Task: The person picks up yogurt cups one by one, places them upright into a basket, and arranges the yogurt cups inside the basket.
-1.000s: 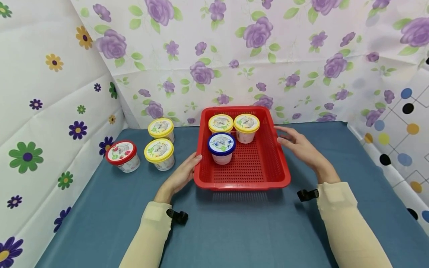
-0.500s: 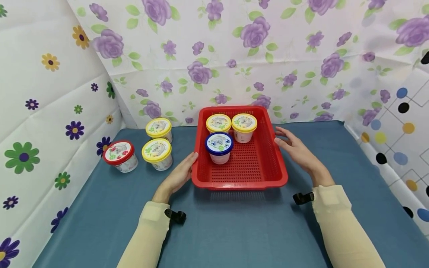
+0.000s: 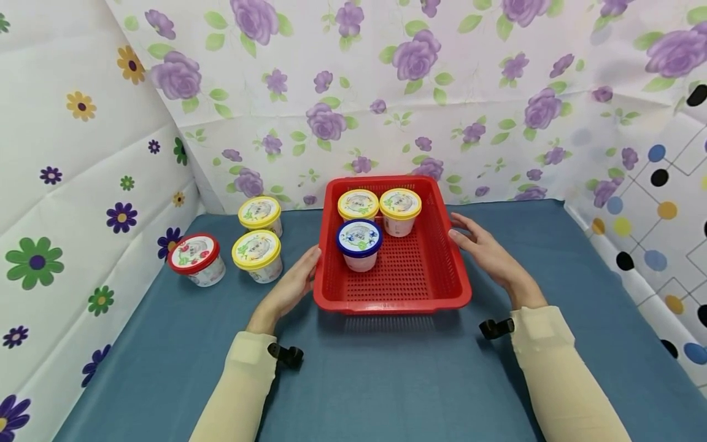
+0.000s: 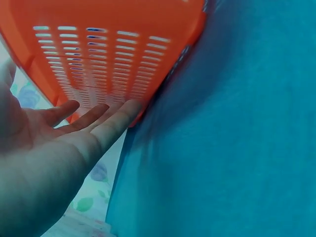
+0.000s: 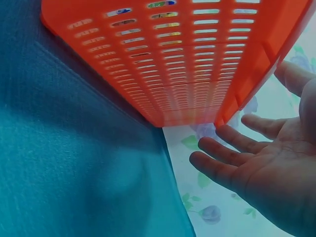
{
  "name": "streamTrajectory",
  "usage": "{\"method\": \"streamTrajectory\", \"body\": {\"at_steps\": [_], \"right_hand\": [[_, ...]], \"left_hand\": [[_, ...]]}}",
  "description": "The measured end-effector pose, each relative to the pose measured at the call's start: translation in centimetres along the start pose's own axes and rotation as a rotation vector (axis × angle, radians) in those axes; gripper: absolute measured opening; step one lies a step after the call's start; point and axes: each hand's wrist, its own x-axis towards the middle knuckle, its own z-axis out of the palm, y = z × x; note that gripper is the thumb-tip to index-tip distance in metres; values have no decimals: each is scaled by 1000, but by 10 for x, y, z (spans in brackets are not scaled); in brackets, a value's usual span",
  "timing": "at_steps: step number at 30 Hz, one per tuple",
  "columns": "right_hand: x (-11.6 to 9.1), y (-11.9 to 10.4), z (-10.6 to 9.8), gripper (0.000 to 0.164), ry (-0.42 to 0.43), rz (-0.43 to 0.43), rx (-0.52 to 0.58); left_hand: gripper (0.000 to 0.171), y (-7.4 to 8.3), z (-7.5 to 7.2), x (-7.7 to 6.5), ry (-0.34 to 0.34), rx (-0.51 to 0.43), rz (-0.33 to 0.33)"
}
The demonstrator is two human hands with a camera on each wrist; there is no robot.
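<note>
A red plastic basket with a perforated floor and slotted sides stands on the table between my hands. Inside, two yellow-lidded cups stand at the back, and a blue-lidded cup stands in front of the left one. My left hand is at the basket's left side, its thumb by the rim and its extended fingers against the slotted wall. On the right side, my right hand has its fingers spread and slightly bent, the thumb near the rim. Neither hand is curled round the basket.
Left of the basket stand two more yellow-lidded cups, one behind the other. A red-lidded cup stands farther left. Blue cloth covers the table. Flower-patterned sheets rise behind it and at the sides.
The head view has shifted slightly. Hands, basket and cups keep about the same places relative to one another.
</note>
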Motion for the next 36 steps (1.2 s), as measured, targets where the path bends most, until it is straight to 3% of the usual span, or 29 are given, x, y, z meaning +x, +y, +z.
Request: {"method": "streamTrajectory", "body": {"at_steps": [6, 13, 27, 36], "right_hand": [[6, 2, 2, 81, -21, 12, 23], [5, 7, 1, 83, -22, 14, 56], [15, 24, 7, 80, -109, 23, 175], [14, 30, 10, 71, -145, 24, 312]], "left_hand": [[70, 10, -8, -2, 24, 53, 9], [74, 20, -11, -2, 95, 145, -32], [66, 30, -23, -18, 154, 154, 25], [65, 36, -25, -18, 167, 149, 54]]}}
